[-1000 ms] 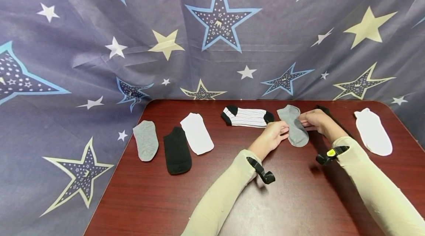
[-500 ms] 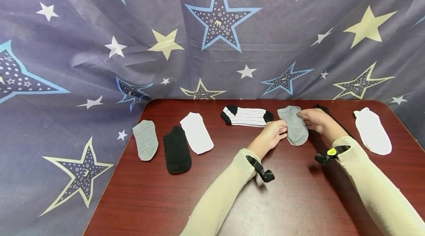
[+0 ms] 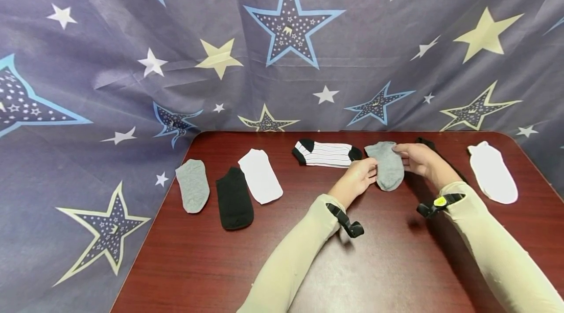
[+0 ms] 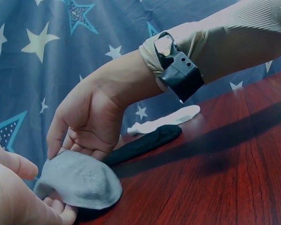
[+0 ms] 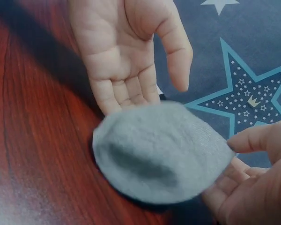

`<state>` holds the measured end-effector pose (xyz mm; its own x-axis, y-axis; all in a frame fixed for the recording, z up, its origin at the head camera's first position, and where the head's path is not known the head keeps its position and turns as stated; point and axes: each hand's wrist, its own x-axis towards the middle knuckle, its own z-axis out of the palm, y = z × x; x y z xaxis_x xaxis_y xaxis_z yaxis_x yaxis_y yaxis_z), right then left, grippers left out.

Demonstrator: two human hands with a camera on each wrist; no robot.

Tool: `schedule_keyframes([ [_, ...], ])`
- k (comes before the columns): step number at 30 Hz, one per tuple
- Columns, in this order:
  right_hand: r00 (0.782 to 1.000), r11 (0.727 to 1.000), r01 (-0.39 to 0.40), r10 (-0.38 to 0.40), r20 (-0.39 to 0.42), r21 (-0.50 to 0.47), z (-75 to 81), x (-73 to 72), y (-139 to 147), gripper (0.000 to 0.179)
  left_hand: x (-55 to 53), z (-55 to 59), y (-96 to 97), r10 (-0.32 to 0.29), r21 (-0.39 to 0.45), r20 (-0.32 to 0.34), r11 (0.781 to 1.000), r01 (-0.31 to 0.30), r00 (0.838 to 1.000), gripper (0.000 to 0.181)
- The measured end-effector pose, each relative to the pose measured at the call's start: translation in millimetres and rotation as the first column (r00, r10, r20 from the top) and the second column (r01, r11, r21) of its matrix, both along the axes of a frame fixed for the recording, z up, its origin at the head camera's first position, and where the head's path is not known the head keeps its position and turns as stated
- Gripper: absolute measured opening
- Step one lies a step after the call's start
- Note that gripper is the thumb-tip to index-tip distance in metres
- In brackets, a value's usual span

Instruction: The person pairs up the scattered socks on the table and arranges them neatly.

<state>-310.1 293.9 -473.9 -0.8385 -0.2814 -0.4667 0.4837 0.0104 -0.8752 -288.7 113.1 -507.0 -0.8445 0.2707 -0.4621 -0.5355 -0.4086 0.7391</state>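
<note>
A grey sock [image 3: 388, 166] is held up between both hands, close over the back of the table. My left hand [image 3: 356, 178] supports it from the left; in the right wrist view the left hand's straight fingers [image 5: 122, 93] go behind the sock while the thumb stands apart. On the other side my right hand [image 3: 420, 160] pinches the sock's edge between thumb and fingers, as the left wrist view also shows. A striped white sock with black toe and heel [image 3: 328, 154] lies just beyond the left hand. Behind the right hand a black sock [image 4: 147, 143] is partly hidden.
On the left of the reddish-brown table [image 3: 308, 264] lie another grey sock [image 3: 193, 186], a black sock [image 3: 235, 200] and a white sock [image 3: 261, 177]. Another white sock [image 3: 492, 173] rests at the far right. A star-patterned cloth [image 3: 176, 34] hangs behind the table.
The grey sock, folded over at its middle earlier, now lies flatter between the hands and has shifted slightly left. The right hand has moved a little toward the sock's upper edge.
</note>
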Motion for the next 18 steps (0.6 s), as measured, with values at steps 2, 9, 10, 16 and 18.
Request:
schedule_keyframes([
  [2, 1.000, 1.000, 0.000, 0.000, 0.006, -0.001, 0.2, 0.5, -1, 0.035, -1.5, -0.3, 0.3, -0.003, -0.003, -0.007, 1.000, 0.003, 1.000, 0.014],
  [9, 1.000, 1.000, 0.001, -0.001, 0.004, 0.026, 1.7, 3.5, -7, 0.032, -5.7, -0.8, -0.7, -0.008, -0.012, -0.030, 1.000, 0.007, 1.000, 0.019],
  [10, 1.000, 1.000, 0.000, 0.000, 0.000, 0.025, 1.8, 4.1, -8, 0.034, -6.4, -1.3, -1.2, -0.010, -0.015, -0.037, 1.000, 0.010, 0.999, 0.020],
  [16, 0.999, 1.000, -0.001, 0.002, -0.034, 0.008, 3.8, 6.3, -10, 0.035, -10.5, -1.4, -5.2, 0.004, -0.009, -0.070, 1.000, -0.005, 0.998, 0.011],
  [18, 0.999, 1.000, 0.000, 0.000, -0.045, 0.006, 5.9, 7.1, -12, 0.033, -11.6, -0.3, -6.8, 0.010, 0.007, -0.074, 1.000, -0.010, 0.997, 0.008],
])
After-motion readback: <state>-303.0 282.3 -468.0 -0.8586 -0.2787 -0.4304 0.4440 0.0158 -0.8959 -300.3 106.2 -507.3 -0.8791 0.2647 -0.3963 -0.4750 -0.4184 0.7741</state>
